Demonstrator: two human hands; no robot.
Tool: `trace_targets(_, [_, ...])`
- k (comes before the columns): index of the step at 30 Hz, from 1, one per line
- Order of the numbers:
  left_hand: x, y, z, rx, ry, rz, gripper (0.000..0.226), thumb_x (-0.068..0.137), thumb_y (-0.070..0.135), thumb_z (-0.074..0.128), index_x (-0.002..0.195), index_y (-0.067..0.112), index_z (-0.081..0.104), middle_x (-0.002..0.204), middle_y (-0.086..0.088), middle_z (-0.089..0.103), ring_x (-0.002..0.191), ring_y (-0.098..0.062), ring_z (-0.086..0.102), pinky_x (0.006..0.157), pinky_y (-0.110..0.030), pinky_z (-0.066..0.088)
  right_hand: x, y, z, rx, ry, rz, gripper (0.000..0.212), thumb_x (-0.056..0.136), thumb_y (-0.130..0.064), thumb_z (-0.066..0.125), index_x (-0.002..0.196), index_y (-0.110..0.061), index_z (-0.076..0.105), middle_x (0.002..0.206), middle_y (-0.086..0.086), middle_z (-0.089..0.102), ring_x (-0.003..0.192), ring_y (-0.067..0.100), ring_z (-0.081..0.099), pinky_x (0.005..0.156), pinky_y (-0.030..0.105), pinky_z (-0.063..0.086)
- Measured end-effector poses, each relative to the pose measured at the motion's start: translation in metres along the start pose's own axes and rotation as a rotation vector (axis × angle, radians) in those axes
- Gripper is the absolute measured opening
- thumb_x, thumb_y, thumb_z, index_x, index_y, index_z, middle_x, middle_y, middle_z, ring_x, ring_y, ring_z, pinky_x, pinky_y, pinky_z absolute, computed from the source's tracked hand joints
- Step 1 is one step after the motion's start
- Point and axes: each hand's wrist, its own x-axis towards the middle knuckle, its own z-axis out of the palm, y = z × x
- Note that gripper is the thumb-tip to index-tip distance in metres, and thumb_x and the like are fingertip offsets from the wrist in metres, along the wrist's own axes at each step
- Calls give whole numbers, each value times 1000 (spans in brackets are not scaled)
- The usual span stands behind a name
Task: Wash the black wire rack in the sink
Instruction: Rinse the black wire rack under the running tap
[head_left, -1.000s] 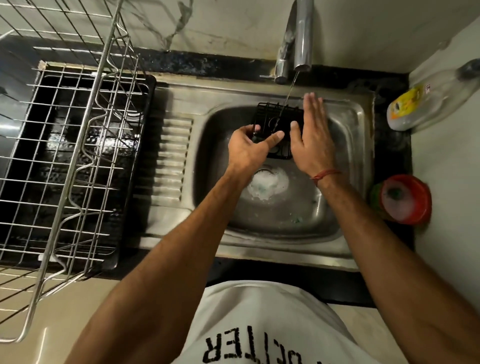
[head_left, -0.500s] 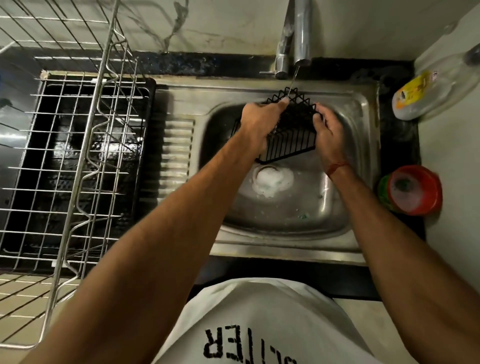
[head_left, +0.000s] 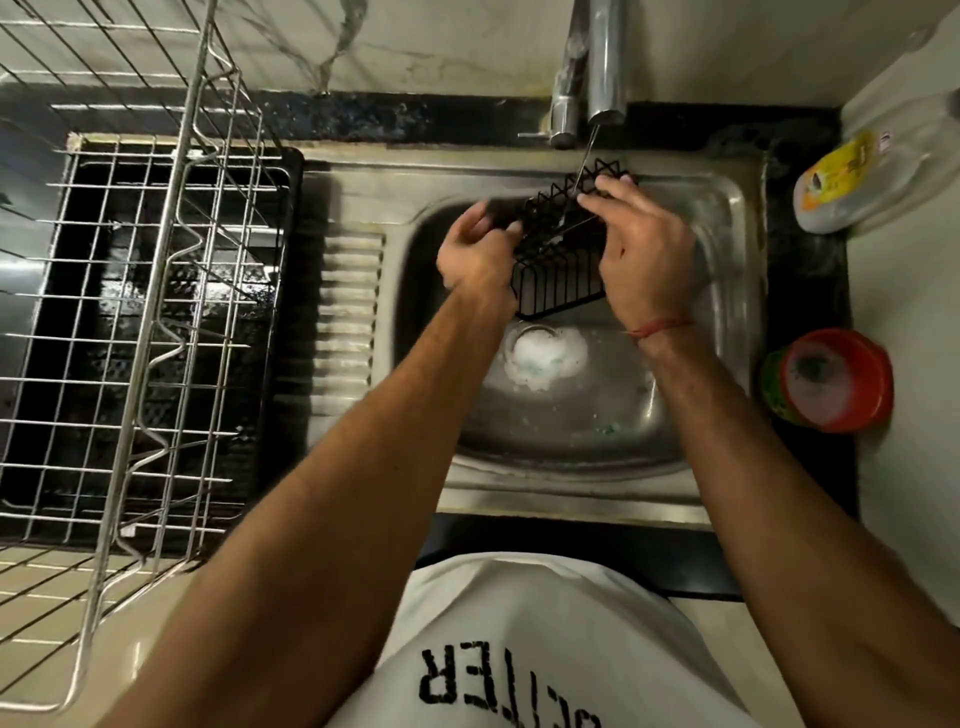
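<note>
- Head view, against half a second ago: the left hand has dropped from the far top corner of the black wire rack to its left end, and the right hand has slid from the rack's right side up over its far edge; the rack itself sits lower and tilted.
- Head view, the rack: it hangs above the basin of the sink, clear of the bottom, at the far side under the tap. A thin stream of water strikes its zigzag far edge.
- Head view, the key relation: the rack lies between the two hands, its long axis slanting from near-left to far-right; neither hand is clearly the closer one, as both are on it.
- Head view, left hand: blurred by motion, fingers curled at the rack's left end; it seems to grip the wires, though the contact is not sharp.
- Head view, right hand: fingers bent over the far-right corner, tips on the zigzag wires, thumb along the rack's right side, holding it.
- Head view, judgement: any turn under the stream would pivot about that slanted axis.
</note>
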Motion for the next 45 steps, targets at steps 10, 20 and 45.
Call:
trace_targets(10, [52, -9, -54, -330, 155, -235, 18, 113, 13, 57, 102, 1, 65, 128, -23, 68, 121, -33, 70, 116, -51, 51, -18, 30, 1, 210, 20, 124, 32, 104, -4, 54, 126, -15, 74, 139, 0, 67, 139, 7, 55, 112, 32, 50])
trace_targets(20, [65, 3, -44, -257, 123, -169, 20, 112, -5, 51, 111, 7, 68, 118, -10, 74, 140, -25, 63, 104, -47, 55, -46, 48, 23, 180, -3, 338, 43, 98, 9, 49, 122, -17, 73, 146, -5, 62, 137, 6, 55, 108, 30, 53])
trace_targets(45, [32, -40, -59, -308, 102, 17, 24, 106, -4, 63, 125, 8, 70, 118, -10, 77, 99, -17, 77, 105, -37, 60, -35, 65, 78, -307, -327, 132, 60, 112, -37, 21, 167, -15, 13, 175, 5, 10, 162, 23, 6, 132, 48, 7])
